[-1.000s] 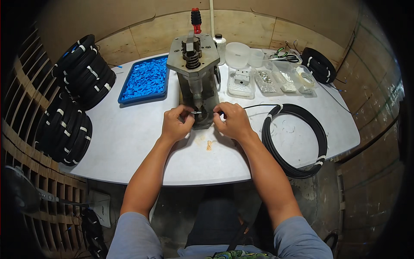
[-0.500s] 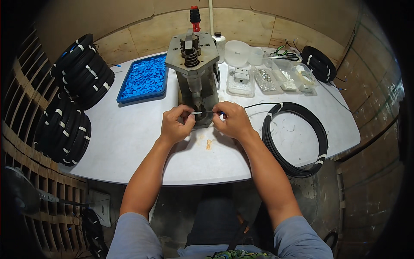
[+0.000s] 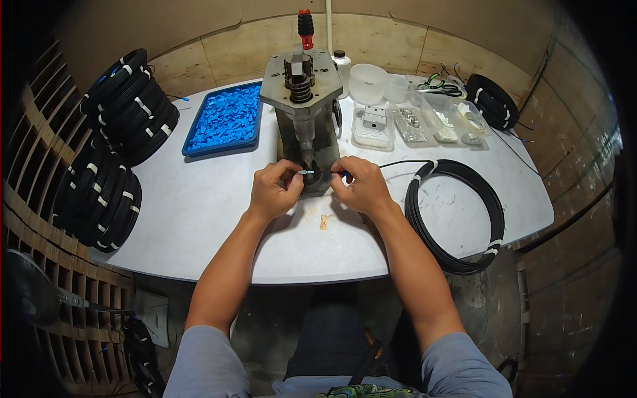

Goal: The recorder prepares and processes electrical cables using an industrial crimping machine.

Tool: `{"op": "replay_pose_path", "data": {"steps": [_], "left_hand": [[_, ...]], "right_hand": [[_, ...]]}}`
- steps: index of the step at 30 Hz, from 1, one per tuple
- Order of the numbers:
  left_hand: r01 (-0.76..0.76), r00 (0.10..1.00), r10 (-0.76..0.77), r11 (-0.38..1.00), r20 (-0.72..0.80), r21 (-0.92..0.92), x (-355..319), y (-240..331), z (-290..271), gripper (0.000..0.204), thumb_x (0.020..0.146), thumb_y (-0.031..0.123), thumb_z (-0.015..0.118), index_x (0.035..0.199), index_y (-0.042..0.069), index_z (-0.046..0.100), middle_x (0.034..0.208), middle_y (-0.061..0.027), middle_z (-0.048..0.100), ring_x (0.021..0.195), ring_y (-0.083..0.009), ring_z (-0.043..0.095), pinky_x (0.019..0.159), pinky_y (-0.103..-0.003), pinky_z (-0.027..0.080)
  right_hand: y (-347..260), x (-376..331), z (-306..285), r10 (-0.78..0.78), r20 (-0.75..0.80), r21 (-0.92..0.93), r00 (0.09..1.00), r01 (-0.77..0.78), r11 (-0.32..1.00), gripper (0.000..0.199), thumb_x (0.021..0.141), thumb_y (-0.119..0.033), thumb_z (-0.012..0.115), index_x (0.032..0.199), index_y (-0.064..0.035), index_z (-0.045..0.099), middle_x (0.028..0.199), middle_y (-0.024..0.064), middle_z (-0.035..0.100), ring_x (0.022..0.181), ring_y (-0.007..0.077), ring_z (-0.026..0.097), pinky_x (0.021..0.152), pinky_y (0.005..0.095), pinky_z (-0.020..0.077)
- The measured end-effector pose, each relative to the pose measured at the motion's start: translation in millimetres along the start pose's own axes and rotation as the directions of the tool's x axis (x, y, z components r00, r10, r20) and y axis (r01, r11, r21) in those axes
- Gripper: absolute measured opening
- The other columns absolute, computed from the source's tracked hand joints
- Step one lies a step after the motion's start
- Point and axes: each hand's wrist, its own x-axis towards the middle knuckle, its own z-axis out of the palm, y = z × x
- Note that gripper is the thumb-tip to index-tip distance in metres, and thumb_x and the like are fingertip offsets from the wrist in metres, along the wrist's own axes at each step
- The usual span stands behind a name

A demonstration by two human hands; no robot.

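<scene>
Both hands meet at the press base: left hand (image 3: 273, 191) pinches a small white connector tip (image 3: 306, 172), right hand (image 3: 358, 187) grips the thin black cable (image 3: 398, 162) feeding it. Grey metal hand press (image 3: 306, 113) stands just beyond; coiled black cable (image 3: 458, 212) lies right.

Bright, even overhead light on the white table (image 3: 199, 219); sharp centre, dark vignetted fisheye rim, bowed edges.

left hand (image 3: 273, 191), right hand (image 3: 359, 188), pinching cable end (image 3: 317, 172), press (image 3: 306, 119)
</scene>
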Motion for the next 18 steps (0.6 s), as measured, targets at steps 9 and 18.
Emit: {"op": "replay_pose_path", "data": {"steps": [9,18], "left_hand": [[0.024,1.0,-0.024,0.998,-0.011,0.053,2.8,-2.0,1.8,0.011,0.078,0.01,0.065,0.084,0.001,0.068,0.061,-0.0095,0.063,0.053,-0.0197,0.059,0.055,-0.032,0.048],[0.115,0.993,-0.116,0.993,0.017,0.037,2.6,-1.3,2.3,0.016,0.079,0.009,0.064,0.089,-0.002,0.069,0.067,-0.0131,0.066,0.056,-0.0171,0.062,0.055,-0.029,0.049]], "right_hand": [[2.6,-1.0,1.7,-0.019,-0.008,-0.02,1.0,0.019,1.0,0.01,0.075,-0.013,0.066,0.082,-0.006,0.063,0.074,0.0088,0.067,0.063,0.0266,0.063,0.065,0.0364,0.0502],[0.5,-0.3,0.5,-0.024,-0.006,-0.03,1.0,0.024,0.999,0.01,0.075,-0.013,0.066,0.082,-0.0059,0.064,0.074,0.0089,0.067,0.064,0.0275,0.064,0.066,0.0369,0.0503]]}}
